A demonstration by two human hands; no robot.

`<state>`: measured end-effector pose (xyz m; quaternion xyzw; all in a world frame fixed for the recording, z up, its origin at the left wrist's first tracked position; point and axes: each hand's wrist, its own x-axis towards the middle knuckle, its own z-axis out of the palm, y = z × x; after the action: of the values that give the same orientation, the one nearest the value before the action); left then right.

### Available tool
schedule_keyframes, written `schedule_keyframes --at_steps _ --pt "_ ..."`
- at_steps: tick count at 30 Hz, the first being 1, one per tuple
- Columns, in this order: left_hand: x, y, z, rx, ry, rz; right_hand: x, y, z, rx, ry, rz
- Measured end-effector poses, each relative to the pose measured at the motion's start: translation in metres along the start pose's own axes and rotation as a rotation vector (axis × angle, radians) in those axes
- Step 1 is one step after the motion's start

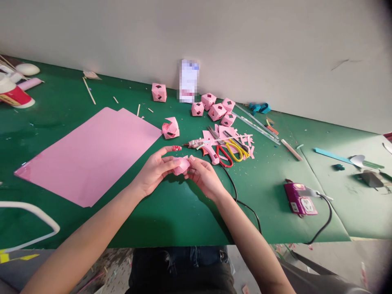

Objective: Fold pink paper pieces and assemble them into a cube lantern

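Observation:
Both my hands meet over the green table, pinching one small pink folded paper piece between them. My left hand grips it from the left with fingers curled; a painted red nail shows on the raised finger. My right hand closes on its right side. Just behind them lies a half-folded pink paper shape. A pink glue gun lies just beyond my right hand, its black cord running toward me.
A large pink paper sheet lies at left. Several finished pink paper cubes stand near the wall, one apart. Red scissors, yellow scissors and pink scraps sit behind the glue gun. A purple power strip lies at right.

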<state>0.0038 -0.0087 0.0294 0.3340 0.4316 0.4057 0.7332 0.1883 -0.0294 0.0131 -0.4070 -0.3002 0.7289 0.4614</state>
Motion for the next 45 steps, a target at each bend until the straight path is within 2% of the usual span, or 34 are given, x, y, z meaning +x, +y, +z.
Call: schedule_keyframes --at_steps 5,10,15,17,20,22,27,33,41,45 --pt "0.002 0.000 -0.003 -0.091 -0.024 0.027 -0.003 0.000 0.001 -0.045 -0.096 -0.059" --pt "0.003 -0.001 -0.003 -0.113 -0.006 0.063 -0.002 0.002 0.003 -0.169 -0.041 -0.165" --pt "0.001 -0.002 -0.002 -0.059 0.014 0.134 -0.002 0.002 0.001 -0.222 -0.003 -0.176" --pt "-0.001 -0.001 -0.002 -0.011 0.014 0.175 -0.004 -0.001 -0.002 -0.230 -0.043 -0.155" --pt "-0.008 0.000 -0.003 0.111 -0.072 0.185 -0.009 -0.009 -0.007 -0.251 -0.172 -0.115" --pt "-0.012 0.000 -0.003 0.213 -0.141 0.192 -0.012 -0.014 -0.009 -0.274 -0.197 -0.125" --pt "-0.015 -0.004 -0.006 0.366 -0.202 0.254 -0.011 -0.012 -0.008 -0.254 -0.097 -0.170" --pt "-0.009 -0.007 -0.009 0.372 -0.201 0.261 -0.009 -0.004 -0.003 -0.240 0.004 -0.249" --pt "-0.009 -0.006 -0.005 0.333 -0.162 0.212 -0.008 -0.008 -0.006 -0.200 -0.049 -0.097" --pt "-0.007 -0.003 -0.005 0.224 -0.225 0.133 -0.006 -0.008 -0.009 -0.119 -0.070 -0.048"
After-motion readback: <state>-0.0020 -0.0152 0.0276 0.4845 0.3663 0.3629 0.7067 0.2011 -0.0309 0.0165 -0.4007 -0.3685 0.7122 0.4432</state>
